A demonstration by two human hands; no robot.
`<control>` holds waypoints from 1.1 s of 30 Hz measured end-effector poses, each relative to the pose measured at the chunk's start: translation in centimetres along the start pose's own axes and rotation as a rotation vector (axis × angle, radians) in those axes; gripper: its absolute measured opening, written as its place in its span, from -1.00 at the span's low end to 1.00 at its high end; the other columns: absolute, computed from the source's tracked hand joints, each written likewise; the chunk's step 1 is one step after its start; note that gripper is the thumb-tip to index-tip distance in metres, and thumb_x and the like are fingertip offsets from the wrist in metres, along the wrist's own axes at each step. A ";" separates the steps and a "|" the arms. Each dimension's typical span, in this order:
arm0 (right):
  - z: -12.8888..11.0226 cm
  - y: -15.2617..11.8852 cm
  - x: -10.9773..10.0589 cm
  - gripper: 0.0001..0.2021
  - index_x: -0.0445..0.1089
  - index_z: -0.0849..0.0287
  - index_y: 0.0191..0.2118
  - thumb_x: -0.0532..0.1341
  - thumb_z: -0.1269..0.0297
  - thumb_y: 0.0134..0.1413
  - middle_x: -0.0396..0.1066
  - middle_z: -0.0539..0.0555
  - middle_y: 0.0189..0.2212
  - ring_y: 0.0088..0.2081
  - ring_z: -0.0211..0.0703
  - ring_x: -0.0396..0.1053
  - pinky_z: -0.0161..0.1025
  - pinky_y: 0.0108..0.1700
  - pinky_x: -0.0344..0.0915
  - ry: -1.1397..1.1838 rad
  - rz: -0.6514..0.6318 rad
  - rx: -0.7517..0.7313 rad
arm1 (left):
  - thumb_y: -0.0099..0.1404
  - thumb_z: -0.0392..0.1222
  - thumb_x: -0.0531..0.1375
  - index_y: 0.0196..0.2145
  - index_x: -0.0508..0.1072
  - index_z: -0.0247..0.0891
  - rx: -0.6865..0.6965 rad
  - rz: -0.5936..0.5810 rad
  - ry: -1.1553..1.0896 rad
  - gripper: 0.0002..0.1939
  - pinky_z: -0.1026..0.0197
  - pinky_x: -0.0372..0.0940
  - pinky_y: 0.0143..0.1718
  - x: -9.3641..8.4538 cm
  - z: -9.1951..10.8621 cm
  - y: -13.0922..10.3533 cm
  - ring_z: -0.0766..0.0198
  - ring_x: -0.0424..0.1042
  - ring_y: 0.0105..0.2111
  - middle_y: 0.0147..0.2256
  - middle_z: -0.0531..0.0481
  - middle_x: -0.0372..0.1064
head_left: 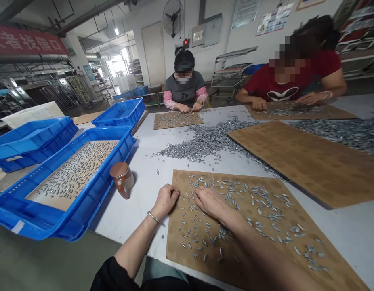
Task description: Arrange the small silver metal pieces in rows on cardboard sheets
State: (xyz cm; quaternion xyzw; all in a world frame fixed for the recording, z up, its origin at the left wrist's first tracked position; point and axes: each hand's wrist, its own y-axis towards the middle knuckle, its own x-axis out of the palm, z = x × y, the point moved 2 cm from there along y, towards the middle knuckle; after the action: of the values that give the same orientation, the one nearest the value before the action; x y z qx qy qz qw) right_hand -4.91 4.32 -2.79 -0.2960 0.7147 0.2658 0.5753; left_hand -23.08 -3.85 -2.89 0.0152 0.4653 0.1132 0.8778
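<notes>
In the head view, a brown cardboard sheet (187, 230) lies in front of me, strewn with small silvery, spindle-shaped metal pieces (276, 227). My left hand (167, 199), with a bracelet at its wrist, rests at the sheet's left edge with its fingers curled together. Whatever is in those fingers, if anything, is hidden. Over the upper left part of the sheet, my right hand (209, 201) has its fingertips pinched down among the pieces. What it pinches is too small to make out. Pieces at the sheet's left side lie spaced apart; those to the right are clumped.
A large heap of metal pieces (202, 139) covers the table's middle. A bare cardboard sheet (308, 157) lies at right. Left stand a brown mug (122, 178) and a blue crate (84, 218) holding a filled sheet. Two co-workers (184, 89) sit opposite with their own sheets.
</notes>
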 end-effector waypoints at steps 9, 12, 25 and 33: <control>-0.9 0.7 -0.9 -0.80 0.48 0.15 -0.27 0.10 0.37 0.30 0.48 0.13 -0.22 -0.20 -0.08 0.44 -0.24 -0.26 0.10 0.023 -0.028 -0.031 | 0.36 -0.30 0.13 -0.20 0.59 -0.21 0.087 -0.095 0.049 -0.79 0.14 0.37 0.02 1.0 0.1 1.4 0.16 0.48 -0.15 -0.15 -0.11 0.49; -0.7 1.2 -0.2 -0.78 0.48 0.15 -0.28 0.08 0.38 0.31 0.49 0.13 -0.23 -0.22 -0.09 0.43 -0.24 -0.26 0.11 0.024 -0.038 -0.069 | 0.37 -0.32 0.11 -0.25 0.55 -0.22 0.091 -0.109 0.076 -0.80 0.16 0.36 -0.02 1.1 0.0 1.5 0.16 0.46 -0.17 -0.18 -0.10 0.47; -1.4 4.3 -1.5 -0.69 0.55 0.19 -0.21 0.03 0.42 0.34 0.54 0.21 -0.16 -0.15 -0.05 0.48 -0.23 -0.16 0.19 -0.169 -0.017 -0.040 | 0.40 -0.30 0.08 -0.29 0.51 -0.23 -0.002 -0.034 0.108 -0.80 0.13 0.36 -0.10 1.6 0.7 3.9 0.10 0.48 -0.17 -0.17 -0.15 0.48; -1.1 3.1 -2.1 -0.66 0.55 0.18 -0.17 0.00 0.38 0.40 0.54 0.21 -0.13 -0.15 -0.05 0.48 -0.23 -0.20 0.17 -0.190 -0.073 -0.062 | 0.39 -0.36 0.07 -0.09 0.55 -0.26 0.055 0.045 -0.029 -0.72 0.13 0.36 0.06 1.0 -0.5 3.0 0.13 0.49 -0.07 -0.09 -0.15 0.51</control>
State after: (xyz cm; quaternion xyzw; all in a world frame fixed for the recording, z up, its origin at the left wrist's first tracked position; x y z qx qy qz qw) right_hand -7.50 5.90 -0.41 -0.3129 0.6373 0.2933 0.6402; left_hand -23.49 -0.73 -3.58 0.0513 0.4549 0.1199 0.8809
